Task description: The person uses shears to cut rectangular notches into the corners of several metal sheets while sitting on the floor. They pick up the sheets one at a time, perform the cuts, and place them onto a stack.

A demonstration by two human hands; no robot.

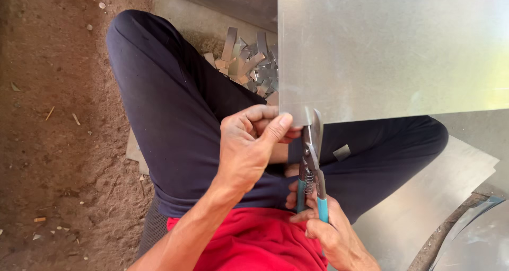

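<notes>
Left hand [249,144] pinching the lower edge of a large grey sheet-metal panel [392,48] held over the lap. Right hand [323,234] closed around teal-handled tin snips [311,165], blades biting that edge. Likely risk: thumb beside the blades, cut by a slip or a sharp burr.

Open dirt floor [58,117] leftward; metal sheet [392,48] ahead, scrap pile [249,61] beyond the knee [138,43].
</notes>
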